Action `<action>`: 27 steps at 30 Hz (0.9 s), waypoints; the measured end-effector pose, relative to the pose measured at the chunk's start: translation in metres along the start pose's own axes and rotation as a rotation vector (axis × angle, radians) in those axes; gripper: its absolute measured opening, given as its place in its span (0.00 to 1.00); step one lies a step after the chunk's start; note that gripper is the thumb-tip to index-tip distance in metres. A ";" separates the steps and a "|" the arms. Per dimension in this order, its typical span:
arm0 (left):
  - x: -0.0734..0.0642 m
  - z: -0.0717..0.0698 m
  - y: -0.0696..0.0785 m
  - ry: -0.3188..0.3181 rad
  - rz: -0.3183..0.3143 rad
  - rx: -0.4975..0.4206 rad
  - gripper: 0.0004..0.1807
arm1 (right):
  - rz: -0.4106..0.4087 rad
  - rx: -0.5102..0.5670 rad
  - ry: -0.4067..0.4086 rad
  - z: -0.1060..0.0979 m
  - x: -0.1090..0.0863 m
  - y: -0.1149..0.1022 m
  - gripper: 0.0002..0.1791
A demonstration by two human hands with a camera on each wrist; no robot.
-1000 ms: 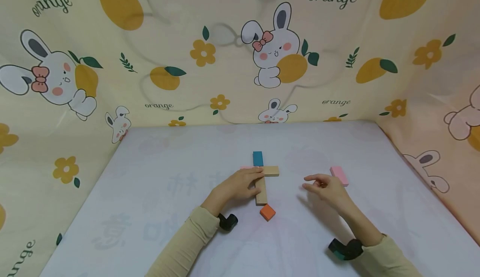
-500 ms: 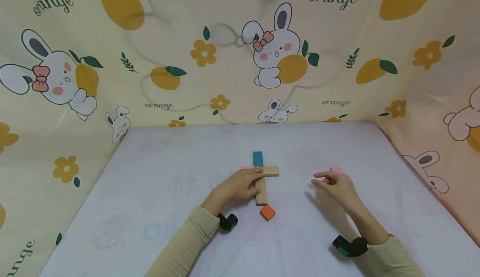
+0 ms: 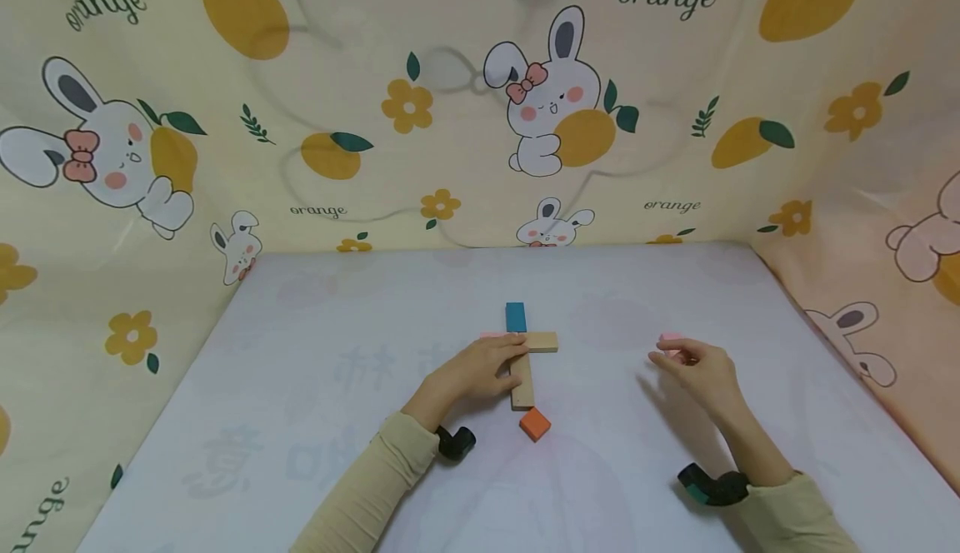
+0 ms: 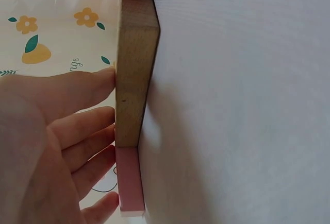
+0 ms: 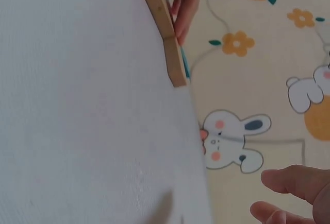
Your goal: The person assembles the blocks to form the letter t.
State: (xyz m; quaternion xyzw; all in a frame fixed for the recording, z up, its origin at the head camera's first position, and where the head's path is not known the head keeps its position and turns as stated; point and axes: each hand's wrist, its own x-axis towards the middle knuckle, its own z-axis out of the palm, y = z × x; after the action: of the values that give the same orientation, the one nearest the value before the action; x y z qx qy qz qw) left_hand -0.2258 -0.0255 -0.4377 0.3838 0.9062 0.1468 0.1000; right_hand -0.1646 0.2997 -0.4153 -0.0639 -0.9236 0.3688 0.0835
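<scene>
My left hand (image 3: 480, 370) rests over a cross-shaped row of flat blocks, thumb and fingers touching their tops with nothing gripped. Under it lies a long wooden block (image 3: 522, 392), with a shorter wooden block (image 3: 543, 341) to the right. A blue block (image 3: 515, 316) sits at the far end and an orange block (image 3: 536, 425), turned at an angle, at the near end. The left wrist view shows a pink block (image 4: 130, 178) in line with the wood, beneath the fingers. My right hand (image 3: 703, 376), fingers loosely bent and holding nothing, overlaps another pink block (image 3: 669, 337), mostly hidden behind it.
The blocks lie on a white-covered table (image 3: 315, 311). Behind and at the sides hangs a cloth (image 3: 450, 145) printed with rabbits and oranges. Black cameras sit on the left wrist (image 3: 456, 443) and on the right wrist (image 3: 712, 485).
My right hand has moved to the right, away from the cross of blocks, and now covers most of the separate pink block. My left hand and its blocks have stayed put.
</scene>
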 end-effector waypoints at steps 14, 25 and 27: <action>0.000 0.000 0.000 -0.009 -0.002 0.013 0.28 | 0.105 -0.049 0.014 -0.007 0.005 0.011 0.25; -0.001 -0.001 0.001 -0.021 -0.015 0.002 0.29 | 0.233 -0.007 -0.065 -0.009 0.010 0.026 0.32; -0.001 -0.002 0.001 -0.023 -0.015 0.006 0.29 | 0.246 -0.006 -0.080 -0.010 0.010 0.028 0.35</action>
State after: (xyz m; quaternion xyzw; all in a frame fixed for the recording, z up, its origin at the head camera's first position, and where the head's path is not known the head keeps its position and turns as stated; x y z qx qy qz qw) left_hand -0.2247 -0.0255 -0.4358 0.3792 0.9082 0.1388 0.1103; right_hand -0.1712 0.3285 -0.4268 -0.1622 -0.9124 0.3758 0.0008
